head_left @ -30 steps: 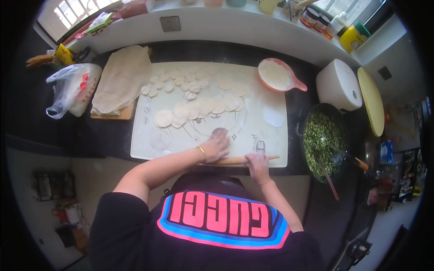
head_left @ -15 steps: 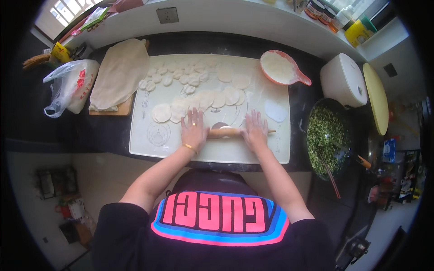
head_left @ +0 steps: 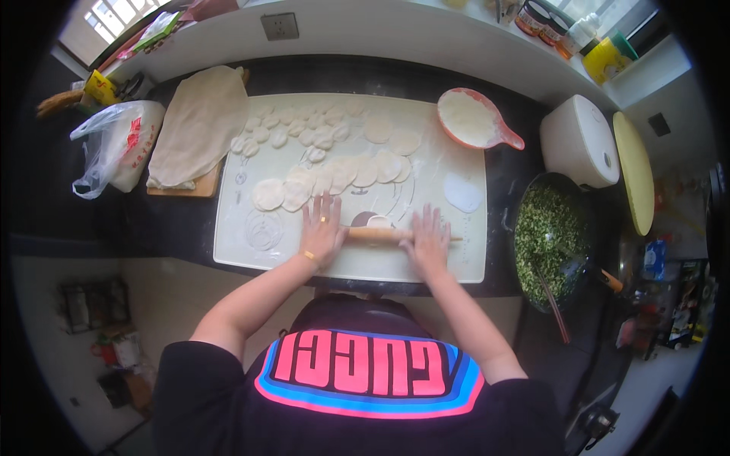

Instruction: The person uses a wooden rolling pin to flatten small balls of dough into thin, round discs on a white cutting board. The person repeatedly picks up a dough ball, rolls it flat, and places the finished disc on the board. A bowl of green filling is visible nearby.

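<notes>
A wooden rolling pin (head_left: 371, 234) lies crosswise on the pale pastry mat (head_left: 319, 265). My left hand (head_left: 323, 230) presses on its left end with fingers stretched out, a ring and a bracelet on that side. On the right end rests my right hand (head_left: 429, 242), slightly blurred, its fingers also spread. Just beyond the pin a small white piece of dough (head_left: 379, 221) shows, partly hidden by it. A row of thin overlapping dough rounds (head_left: 344, 172) spans the mat past my fingertips. Farther back are several small flattened dough pieces (head_left: 278, 139).
Left of the mat, a folded dough sheet (head_left: 199, 125) covers a wooden board, beside a plastic bag (head_left: 122, 144). A pink bowl of flour (head_left: 468, 118) sits at the back right. Farther right are a wok of chopped greens (head_left: 549, 239) with chopsticks and a white appliance (head_left: 579, 142).
Both hands and the rolling pin have come a little nearer to me. More of the white dough piece shows beyond the pin. The whole view has also shifted slightly.
</notes>
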